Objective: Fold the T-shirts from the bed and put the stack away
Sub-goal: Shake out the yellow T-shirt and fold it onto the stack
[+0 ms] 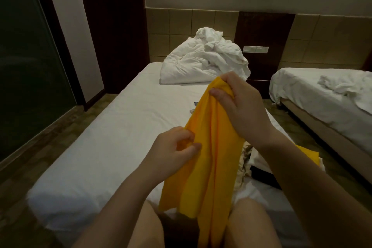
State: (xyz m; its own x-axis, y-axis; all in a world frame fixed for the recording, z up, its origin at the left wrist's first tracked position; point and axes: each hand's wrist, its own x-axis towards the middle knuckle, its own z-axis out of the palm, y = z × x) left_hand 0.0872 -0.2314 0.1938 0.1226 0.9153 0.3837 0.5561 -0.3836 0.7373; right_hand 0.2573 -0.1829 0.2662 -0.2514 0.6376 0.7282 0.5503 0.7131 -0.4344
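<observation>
from my feed the biggest thing is the bed (96, 147), its white sheet running away from me toward the tiled headboard wall. a second bed (322, 94) sits to the right across a strip of floor, with rumpled white linen on it. a dark glass panel (24, 70) fills the left edge. at the far end of the near bed lies a crumpled white duvet (201, 62).

the yellow t-shirt (211, 157) is up off the mattress in front of me, hanging in long folds down between the person's bare knees, with one part trailing off to the right behind the forearm. the right hand (241, 106) is clamped around the bunched top of the shirt, held high. the left hand (173, 153) is lower and nearer, fingers curled and pinching the shirt's left edge (the two hands are apart, both on the same cloth).

just right of the shirt i see a small heap of other clothes (248, 159) on the sheet, pale and dark pieces mixed. a switch plate (255, 49) is on the wall between the beds.
</observation>
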